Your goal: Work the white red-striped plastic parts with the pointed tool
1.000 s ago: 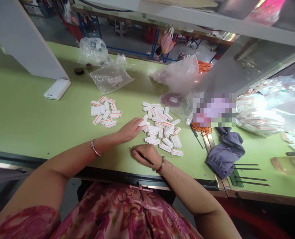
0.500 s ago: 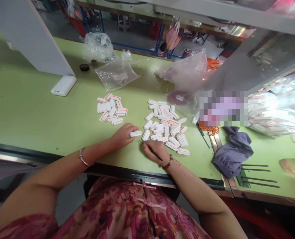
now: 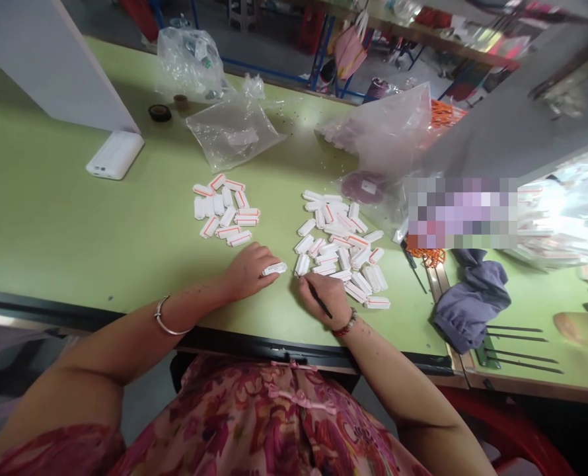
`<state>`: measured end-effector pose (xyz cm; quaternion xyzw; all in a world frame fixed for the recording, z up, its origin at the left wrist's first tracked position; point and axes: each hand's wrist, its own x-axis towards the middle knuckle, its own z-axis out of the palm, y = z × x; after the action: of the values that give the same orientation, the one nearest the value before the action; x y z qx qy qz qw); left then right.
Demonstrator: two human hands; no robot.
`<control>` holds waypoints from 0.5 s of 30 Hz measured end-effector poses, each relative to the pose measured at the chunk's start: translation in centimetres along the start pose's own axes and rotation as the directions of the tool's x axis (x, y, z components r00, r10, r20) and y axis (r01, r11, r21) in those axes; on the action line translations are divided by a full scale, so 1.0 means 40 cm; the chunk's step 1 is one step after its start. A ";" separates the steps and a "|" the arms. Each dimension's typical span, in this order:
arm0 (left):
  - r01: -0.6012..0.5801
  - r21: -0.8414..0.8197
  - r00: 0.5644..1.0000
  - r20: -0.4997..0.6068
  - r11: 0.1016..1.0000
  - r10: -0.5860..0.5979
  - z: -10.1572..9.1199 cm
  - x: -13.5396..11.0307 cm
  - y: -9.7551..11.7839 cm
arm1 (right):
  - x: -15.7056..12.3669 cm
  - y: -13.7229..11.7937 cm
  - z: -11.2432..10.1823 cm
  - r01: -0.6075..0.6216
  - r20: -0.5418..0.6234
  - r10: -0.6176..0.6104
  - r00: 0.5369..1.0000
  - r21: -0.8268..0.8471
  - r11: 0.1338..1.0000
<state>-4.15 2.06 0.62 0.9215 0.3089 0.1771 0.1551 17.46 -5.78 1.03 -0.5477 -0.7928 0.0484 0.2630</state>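
A small white oblong plastic piece [image 3: 275, 269] is pinched at the fingertips of my left hand [image 3: 248, 272], with dark specks along its upper face. My right hand [image 3: 330, 291] is closed around a slim black pen-like tool [image 3: 320, 301]; its tip is hidden, so its kind cannot be told. That hand rests at the lower left edge of a loose heap of similar white pieces [image 3: 328, 250], several with orange stripes. A smaller group of these pieces [image 3: 228, 231] lies beyond my left hand.
Clear plastic bags [image 3: 234, 135] lie at the back, near a black tape roll [image 3: 160, 113]. A white box-shaped device [image 3: 115, 155] sits by the left panel. At right are a purple-grey cloth [image 3: 472, 301], thin dark rods [image 3: 522, 361] and a bag of white pieces [image 3: 556, 228].
My right hand has drawn slightly right, away from the piece in my left hand, which is now tilted a little. The whole view has shifted somewhat.
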 end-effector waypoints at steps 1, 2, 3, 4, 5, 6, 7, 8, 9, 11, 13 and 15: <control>0.001 0.020 1.000 0.009 1.000 -0.001 -0.001 -0.002 0.002 | -0.001 0.004 0.000 -0.016 -0.011 0.016 1.000 -0.007 1.000; 0.005 0.040 1.000 0.020 0.999 -0.006 -0.002 -0.004 0.005 | -0.002 0.009 0.000 -0.032 -0.022 0.032 0.999 -0.009 0.999; 0.009 0.061 0.999 0.032 0.998 -0.011 -0.004 -0.006 0.009 | -0.003 0.014 0.000 -0.046 -0.036 0.046 0.998 -0.007 0.999; 0.009 0.083 0.999 0.049 0.997 -0.013 -0.006 -0.009 0.013 | -0.003 0.018 -0.001 -0.057 -0.048 0.057 0.997 0.001 0.998; 0.003 0.105 0.997 0.071 0.994 -0.010 -0.010 -0.011 0.017 | -0.004 0.021 -0.001 -0.059 -0.055 0.059 0.997 0.011 0.998; -0.009 0.124 0.995 0.097 0.992 -0.003 -0.015 -0.014 0.020 | -0.004 0.023 0.000 -0.052 -0.058 0.054 0.997 0.023 0.998; -0.023 0.135 0.992 0.123 0.991 0.006 -0.021 -0.016 0.021 | -0.005 0.025 0.001 -0.042 -0.058 0.044 0.997 0.034 0.999; -0.040 0.135 0.988 0.150 0.990 0.019 -0.028 -0.018 0.021 | -0.006 0.026 0.002 -0.030 -0.056 0.033 0.998 0.043 0.999; -0.061 0.120 0.983 0.181 0.991 0.038 -0.036 -0.019 0.020 | -0.006 0.026 0.004 -0.021 -0.050 0.024 0.998 0.048 0.999; -0.093 0.071 0.970 0.233 0.993 0.075 -0.050 -0.019 0.013 | -0.006 0.025 0.006 -0.019 -0.038 0.021 0.999 0.052 0.998; -0.131 0.036 0.958 0.263 0.991 0.117 -0.062 -0.019 0.004 | -0.006 0.025 0.007 -0.031 -0.033 0.033 0.999 0.056 0.998; -0.162 0.049 0.956 0.256 0.986 0.144 -0.068 -0.018 -0.001 | -0.005 0.023 0.006 -0.034 -0.036 0.036 0.999 0.064 0.997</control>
<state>-5.88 2.12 2.85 0.9624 0.2206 0.0595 0.1466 18.18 -5.54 0.43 -0.5537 -0.7761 0.0679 0.2940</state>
